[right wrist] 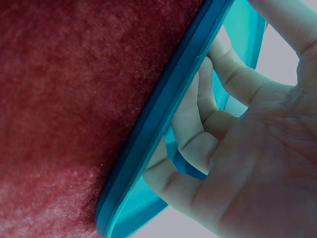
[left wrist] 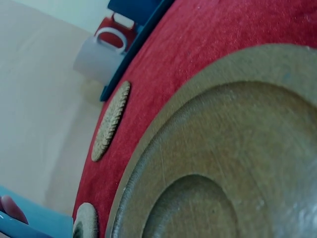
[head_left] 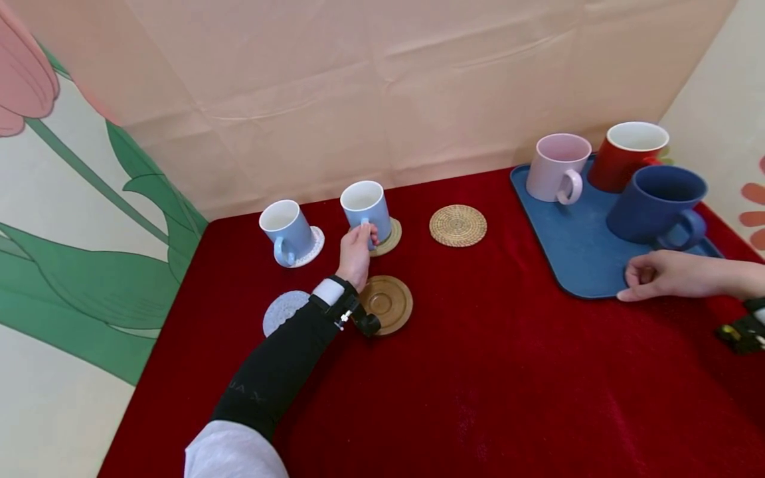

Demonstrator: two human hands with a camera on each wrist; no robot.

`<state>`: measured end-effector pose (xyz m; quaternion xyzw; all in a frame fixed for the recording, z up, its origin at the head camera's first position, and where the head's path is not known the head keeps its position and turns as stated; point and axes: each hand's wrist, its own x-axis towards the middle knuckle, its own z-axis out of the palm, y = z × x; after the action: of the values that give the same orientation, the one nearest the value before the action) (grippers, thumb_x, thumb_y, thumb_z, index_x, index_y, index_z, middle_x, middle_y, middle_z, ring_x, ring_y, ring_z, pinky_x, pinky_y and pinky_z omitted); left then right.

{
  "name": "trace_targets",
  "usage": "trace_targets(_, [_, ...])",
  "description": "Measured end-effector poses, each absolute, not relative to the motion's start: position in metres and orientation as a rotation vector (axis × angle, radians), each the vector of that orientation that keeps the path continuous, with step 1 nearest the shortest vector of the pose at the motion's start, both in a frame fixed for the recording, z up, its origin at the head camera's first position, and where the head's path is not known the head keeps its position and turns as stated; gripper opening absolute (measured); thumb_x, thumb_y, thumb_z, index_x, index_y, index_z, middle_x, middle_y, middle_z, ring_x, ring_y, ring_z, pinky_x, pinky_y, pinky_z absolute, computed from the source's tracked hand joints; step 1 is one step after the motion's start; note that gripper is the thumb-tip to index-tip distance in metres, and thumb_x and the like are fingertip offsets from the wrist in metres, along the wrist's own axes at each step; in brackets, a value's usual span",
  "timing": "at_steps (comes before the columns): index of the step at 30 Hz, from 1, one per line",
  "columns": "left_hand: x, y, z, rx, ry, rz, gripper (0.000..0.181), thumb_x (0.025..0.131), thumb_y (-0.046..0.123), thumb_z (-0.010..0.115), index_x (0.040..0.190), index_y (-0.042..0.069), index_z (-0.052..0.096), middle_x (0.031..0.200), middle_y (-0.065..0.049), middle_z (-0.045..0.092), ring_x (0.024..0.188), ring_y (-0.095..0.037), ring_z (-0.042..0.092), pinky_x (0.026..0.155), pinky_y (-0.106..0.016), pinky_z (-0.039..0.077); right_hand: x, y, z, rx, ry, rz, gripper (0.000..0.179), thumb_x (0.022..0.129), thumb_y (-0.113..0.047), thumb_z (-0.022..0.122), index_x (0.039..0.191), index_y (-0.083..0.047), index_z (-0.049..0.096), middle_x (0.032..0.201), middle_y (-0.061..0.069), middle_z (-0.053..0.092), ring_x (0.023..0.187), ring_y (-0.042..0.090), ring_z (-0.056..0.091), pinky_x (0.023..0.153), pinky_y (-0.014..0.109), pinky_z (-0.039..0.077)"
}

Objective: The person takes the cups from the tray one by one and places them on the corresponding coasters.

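At the coaster [head_left: 396, 234], our left grip [head_left: 355, 252] is pinching a mug [head_left: 366, 201] by its handle [head_left: 364, 222], likely for steadiness, our right grip [head_left: 672, 274] resting slack.

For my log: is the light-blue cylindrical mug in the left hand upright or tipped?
Upright: the light-blue mug has its white mouth facing up, the left hand holding its handle.

Beyond the fingers of the left hand [head_left: 355, 253]: gripped light blue mug [head_left: 374, 212], then backdrop [head_left: 418, 126]; way barred.
Left of these fingers: narrow gap, then second blue mug [head_left: 289, 234].
Right of these fingers: flat woven coaster [head_left: 458, 226], passable overhead.
Beyond the fingers of the right hand [head_left: 672, 273]: navy mug [head_left: 648, 206] on tray [head_left: 574, 245], obstructing.
Between both hands: broad red cloth [head_left: 478, 318], free room.
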<state>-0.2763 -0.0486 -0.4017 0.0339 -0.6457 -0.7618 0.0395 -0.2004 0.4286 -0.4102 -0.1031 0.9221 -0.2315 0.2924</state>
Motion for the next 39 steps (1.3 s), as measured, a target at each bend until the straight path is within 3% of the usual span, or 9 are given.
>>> trace_targets(5, [-0.278, -0.050, -0.405, 0.105, -1.981, -2.322, 0.028, 0.103, 0.007, 0.044, 0.094, -0.017, 0.055, 0.077, -0.008, 0.051, 0.071, -0.013, 0.049, 0.074, -0.023, 0.038, -0.201, 0.428, -0.410, -0.292, 2.467, -0.618, 0.025, 0.090, -0.031, 0.069, 0.082, -0.011, 0.056, 0.067, 0.000, 0.052, 0.062, 0.012, 0.049, 0.058, 0.025, 0.036])
trace_targets(15, [-0.278, -0.055, -0.406, 0.083, -2.019, -2.368, 0.027, 0.104, 0.009, 0.044, 0.086, -0.005, 0.059, 0.070, -0.002, 0.053, 0.073, -0.012, 0.051, 0.077, -0.024, 0.038, -0.202, 0.427, -0.409, -0.290, 2.483, -0.606, 0.025, 0.090, -0.031, 0.069, 0.082, -0.011, 0.056, 0.068, 0.000, 0.051, 0.062, 0.012, 0.048, 0.058, 0.026, 0.035])
trace_targets(21, [-0.277, -0.054, -0.408, 0.075, -2.010, -2.396, 0.025, 0.103, 0.008, 0.046, 0.090, -0.009, 0.059, 0.070, -0.002, 0.053, 0.075, -0.013, 0.050, 0.080, -0.024, 0.037, -0.201, 0.426, -0.411, -0.250, 2.460, -0.596, 0.026, 0.090, -0.033, 0.069, 0.083, -0.011, 0.056, 0.069, 0.000, 0.051, 0.064, 0.012, 0.048, 0.059, 0.026, 0.036])
trace_targets(39, [-0.278, -0.051, -0.415, 0.093, -2.034, -2.339, 0.024, 0.102, 0.010, 0.050, 0.090, -0.007, 0.063, 0.074, -0.002, 0.056, 0.076, -0.013, 0.053, 0.078, -0.024, 0.041, -0.199, 0.428, -0.414, -0.271, 2.482, -0.599, 0.024, 0.090, -0.031, 0.068, 0.082, -0.012, 0.056, 0.068, 0.000, 0.051, 0.063, 0.012, 0.048, 0.058, 0.026, 0.035])
